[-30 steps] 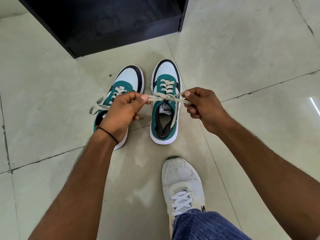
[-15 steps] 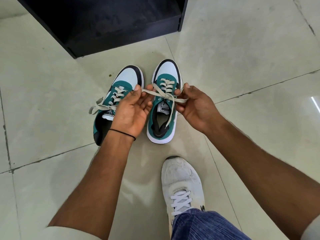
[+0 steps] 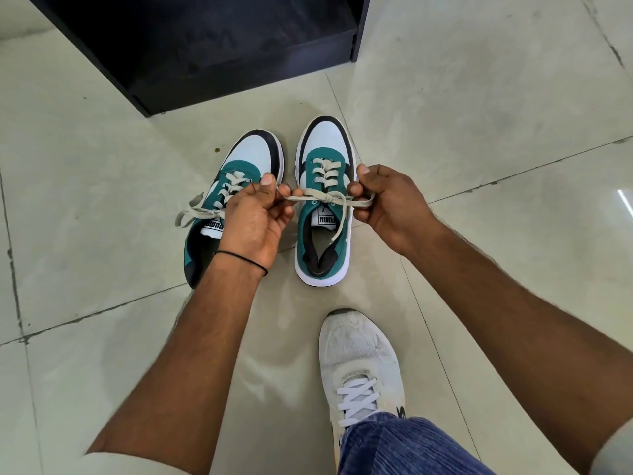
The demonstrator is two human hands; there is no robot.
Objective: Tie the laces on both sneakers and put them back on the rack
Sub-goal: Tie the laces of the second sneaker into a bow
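Observation:
Two green, white and black sneakers stand side by side on the tiled floor, toes pointing away from me. The right sneaker (image 3: 323,234) has its beige lace (image 3: 325,197) crossed into a knot over the tongue. My left hand (image 3: 255,217) pinches the lace's left end, and my right hand (image 3: 387,204) pinches the right end, both pulling it sideways. A loose tail hangs down into the shoe opening. The left sneaker (image 3: 246,159) is partly hidden behind my left hand, with its lace (image 3: 195,212) trailing out to the left.
A black shoe rack (image 3: 205,53) with a dark open shelf stands on the floor just beyond the sneakers. My own worn white shoe (image 3: 359,358) and blue trouser leg (image 3: 404,447) are at the bottom centre. Pale floor tiles (image 3: 496,132) surround everything.
Both hands have kept hold of the right sneaker's lace ends. They moved inward and lifted half a second ago, and now pull the ends apart sideways again across the knot.

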